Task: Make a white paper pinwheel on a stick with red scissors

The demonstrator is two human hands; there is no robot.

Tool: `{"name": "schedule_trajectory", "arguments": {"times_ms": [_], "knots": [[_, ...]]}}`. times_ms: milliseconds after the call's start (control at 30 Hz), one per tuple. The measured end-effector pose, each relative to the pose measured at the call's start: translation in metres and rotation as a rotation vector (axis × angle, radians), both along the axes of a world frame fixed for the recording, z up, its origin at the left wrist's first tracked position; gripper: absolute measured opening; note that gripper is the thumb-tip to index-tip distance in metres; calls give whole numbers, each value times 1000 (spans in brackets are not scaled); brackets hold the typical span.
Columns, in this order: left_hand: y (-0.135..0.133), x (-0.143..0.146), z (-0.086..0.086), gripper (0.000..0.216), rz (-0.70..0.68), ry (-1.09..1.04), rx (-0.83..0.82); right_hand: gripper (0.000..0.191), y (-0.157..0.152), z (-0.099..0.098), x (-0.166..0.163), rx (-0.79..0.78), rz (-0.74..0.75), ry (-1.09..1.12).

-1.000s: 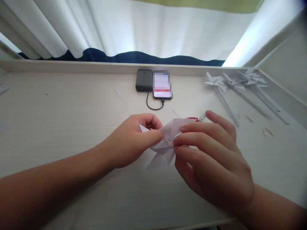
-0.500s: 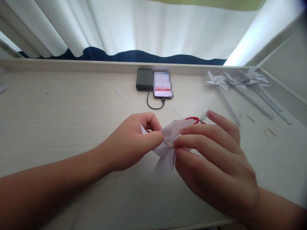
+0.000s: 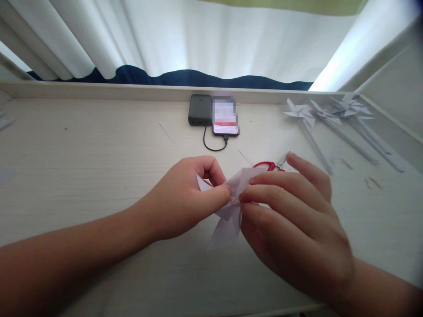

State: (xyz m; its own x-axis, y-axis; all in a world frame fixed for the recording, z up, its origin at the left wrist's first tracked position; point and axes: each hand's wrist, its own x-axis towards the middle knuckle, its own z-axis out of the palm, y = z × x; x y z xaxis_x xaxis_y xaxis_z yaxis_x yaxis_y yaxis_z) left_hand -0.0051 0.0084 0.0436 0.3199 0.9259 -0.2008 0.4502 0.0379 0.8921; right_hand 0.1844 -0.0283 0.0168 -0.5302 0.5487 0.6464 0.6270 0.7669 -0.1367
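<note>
1. Currently, a folded white paper piece (image 3: 228, 215) is up between both hands, above the near half of the worktop (image 3: 82, 154).
2. The left hand (image 3: 191, 193) pinches one side of it between the thumb and curled fingers.
3. The right hand (image 3: 297, 224) has its thumb and first fingers drawn together, seemingly pinching the end of a thin stick (image 3: 235, 200) at the paper's middle; its little finger stands away from the rest.
4. As for progress, the folding looks done, since pointed flaps already stand out from the piece. Fixing the stick appears to be the step in hand; whether it is secured, I cannot tell.
5. No rolled stem shows on this piece, so that part seems left to do, judging by the stemmed paper pinwheels (image 3: 300, 112) lying at the far right, which look complete.
6. Red-handled scissors (image 3: 271, 166) lie just beyond the paper, and broken stick bits (image 3: 376, 183) rest near the pinwheels' stems.
</note>
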Motion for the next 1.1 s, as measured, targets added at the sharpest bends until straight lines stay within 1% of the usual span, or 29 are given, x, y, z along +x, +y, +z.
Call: {"name": "schedule_trajectory", "arguments": {"times_ms": [167,233,467,933,1100], "knots": [[1,0,0,10,4,5,-5,16,1,-2,2,-32,87,4],[0,0,0,12,13,0,-18,17,1,-1,1,-23,98,9],[-1,1,-2,12,26,2,-39,16,-3,4,-2,32,37,-17],[-1,1,-1,15,7,79,103,16,-5,5,-3,33,-6,-58],[0,0,-8,16,10,91,72,17,-6,4,-4,51,-35,-71]]}}
